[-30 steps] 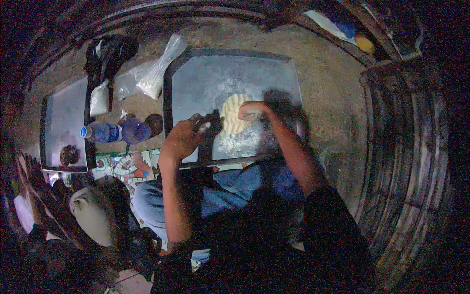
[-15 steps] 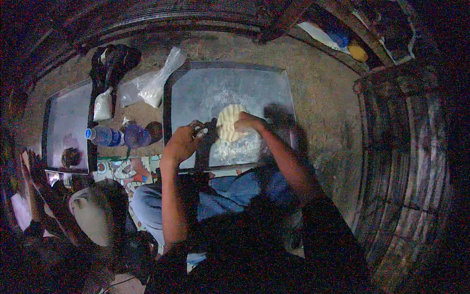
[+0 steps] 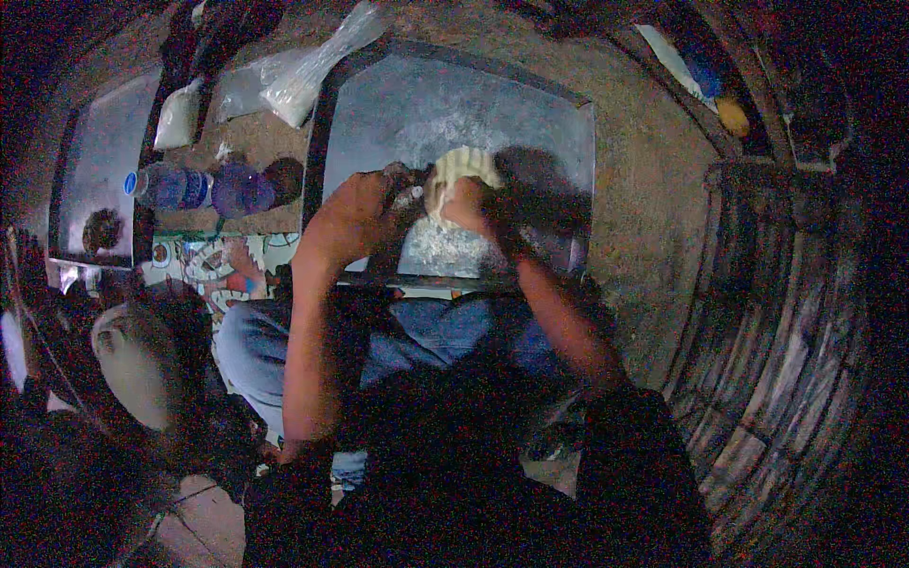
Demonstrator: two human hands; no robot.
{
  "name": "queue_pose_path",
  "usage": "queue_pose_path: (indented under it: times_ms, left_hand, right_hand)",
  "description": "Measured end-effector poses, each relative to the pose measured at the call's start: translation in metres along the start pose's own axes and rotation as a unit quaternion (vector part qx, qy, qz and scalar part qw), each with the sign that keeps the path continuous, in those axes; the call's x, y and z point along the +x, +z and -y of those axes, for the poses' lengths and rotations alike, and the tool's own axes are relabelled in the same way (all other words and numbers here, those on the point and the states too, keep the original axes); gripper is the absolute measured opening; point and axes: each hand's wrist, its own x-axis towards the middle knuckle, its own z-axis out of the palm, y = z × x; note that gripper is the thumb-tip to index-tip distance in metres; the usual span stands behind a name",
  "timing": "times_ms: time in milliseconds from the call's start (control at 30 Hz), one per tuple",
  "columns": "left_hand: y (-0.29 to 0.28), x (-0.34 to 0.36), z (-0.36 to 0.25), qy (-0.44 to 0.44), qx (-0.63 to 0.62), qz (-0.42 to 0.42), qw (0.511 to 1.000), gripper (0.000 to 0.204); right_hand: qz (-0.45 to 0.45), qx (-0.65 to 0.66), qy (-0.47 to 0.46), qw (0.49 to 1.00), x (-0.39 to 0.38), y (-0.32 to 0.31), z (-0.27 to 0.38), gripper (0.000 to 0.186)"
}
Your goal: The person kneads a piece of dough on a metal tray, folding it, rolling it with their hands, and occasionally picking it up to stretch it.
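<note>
A pale, round, ridged piece of dough (image 3: 473, 161) lies on a floured metal tray (image 3: 369, 114). My right hand (image 3: 462, 204) rests on the dough's lower part, fingers curled; whatever is between them is hidden. Just left of the dough, over the tray, my left hand (image 3: 365, 213) is closed, with small pale and dark bits at its fingertips that I cannot make out. Both forearms reach in from the lower edge, over my jeans-covered legs.
Left are another tray (image 3: 95, 142), plastic bottles (image 3: 189, 187), bags of white contents (image 3: 176, 118), a black bag (image 3: 194, 38) and a patterned mat (image 3: 199, 256). Another person (image 3: 133, 360) sits at lower left. Slatted bamboo (image 3: 767, 360) lines the right side.
The view has shifted, so the trays sit higher in the picture. My right hand has moved down and left over the dough, its forearm more upright. My left hand stays beside the dough.
</note>
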Motion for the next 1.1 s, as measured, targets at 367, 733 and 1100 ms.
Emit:
queue_pose_path:
  times_ms: [367, 733, 1100]
  left_hand:
    - [0.007, 0.008, 0.017, 0.011, -0.027, 0.007, 1.000, 0.028]
    - [0.013, 0.011, 0.009, -0.020, -0.029, 0.024, 0.999, 0.028]
    - [-0.001, 0.006, 0.012, -0.035, -0.002, 0.038, 0.999, 0.037]
  right_hand:
    - [0.249, 0.141, 0.070, 0.956, 0.024, -0.007, -0.026, 0.034]
    - [-0.019, 0.009, 0.016, 1.000, -0.005, 0.023, -0.002, 0.036]
    - [0.271, 0.163, 0.093, 0.944, 0.027, -0.011, -0.021, 0.038]
